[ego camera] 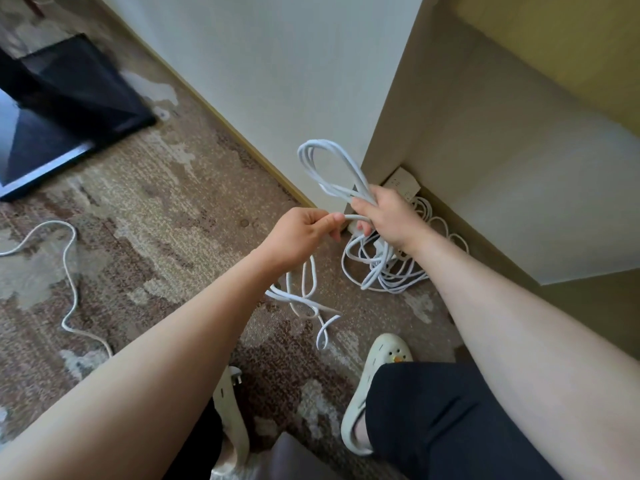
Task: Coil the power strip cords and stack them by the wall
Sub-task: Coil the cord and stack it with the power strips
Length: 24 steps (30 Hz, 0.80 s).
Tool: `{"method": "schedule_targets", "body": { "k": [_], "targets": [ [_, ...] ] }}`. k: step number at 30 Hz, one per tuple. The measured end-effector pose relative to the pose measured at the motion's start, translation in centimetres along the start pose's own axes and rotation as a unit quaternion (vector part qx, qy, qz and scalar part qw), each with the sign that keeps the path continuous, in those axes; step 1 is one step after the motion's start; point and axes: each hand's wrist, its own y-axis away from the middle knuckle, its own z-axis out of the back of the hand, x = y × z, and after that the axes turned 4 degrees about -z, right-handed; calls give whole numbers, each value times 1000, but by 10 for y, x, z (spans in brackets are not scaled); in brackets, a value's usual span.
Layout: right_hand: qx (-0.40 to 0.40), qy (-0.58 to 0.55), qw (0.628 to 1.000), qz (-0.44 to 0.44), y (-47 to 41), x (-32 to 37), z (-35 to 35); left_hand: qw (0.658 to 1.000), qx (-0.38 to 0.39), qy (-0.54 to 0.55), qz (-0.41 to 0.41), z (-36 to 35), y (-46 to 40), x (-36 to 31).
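The right hand (388, 216) grips looped white cord (329, 168); the left hand (301, 233) pinches its trailing length. Patterned carpet (156, 209) meets a white wall (277, 71).

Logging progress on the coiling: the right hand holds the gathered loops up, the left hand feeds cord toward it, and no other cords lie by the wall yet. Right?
Not quite. The right hand does hold the loops and the left hand feeds cord, but the head view shows a pile of white cords and a power strip already by the wall.
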Motion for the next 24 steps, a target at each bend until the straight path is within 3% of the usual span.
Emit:
{"method": "schedule_targets", "body": {
  "k": [7,11,15,17,21,24],
  "targets": [
    [-4,-27,1000,-11,2,11,-7,993,-100,-16,62,-3,-5,17],
    [-12,-15,1000,-3,1,10,-3,992,-110,-30,52,5,-9,19],
    [37,65,997,6,5,10,4,985,-102,-137,16,15,-8,22],
    [45,146,988,0,5,7,4,990,-77,-118,25,23,-5,25],
    [-25,206,978,-7,2,-1,6,995,8,-67,69,39,3,34],
    [-93,163,982,-33,0,-6,21,990,-25,-106,91,62,13,41]
  ]
}}
